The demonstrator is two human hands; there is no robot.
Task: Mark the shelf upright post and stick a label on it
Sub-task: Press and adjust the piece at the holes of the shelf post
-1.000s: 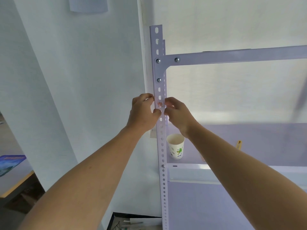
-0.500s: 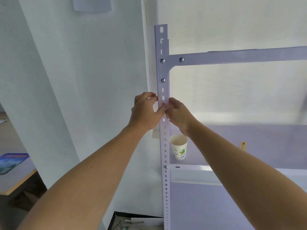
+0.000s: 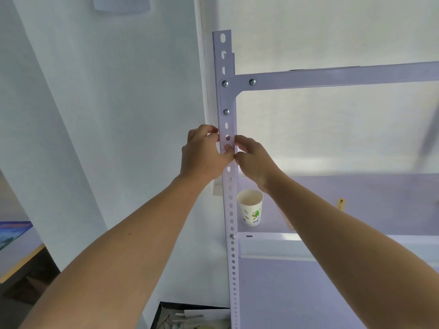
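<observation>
Pinch is applied by left hand (image 3: 202, 154) and right hand (image 3: 255, 160) to label (image 3: 227, 146) on perforated upright post (image 3: 231, 210); paper cup (image 3: 250, 207) is seen on shelf (image 3: 268, 244) behind.

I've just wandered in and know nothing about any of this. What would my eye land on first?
At the centre, the left hand and right hand pinch a small reddish label against the white perforated shelf upright post, just below its bolted corner bracket. Lower down, a paper cup with a green print stands on the shelf board, right of the post.
</observation>
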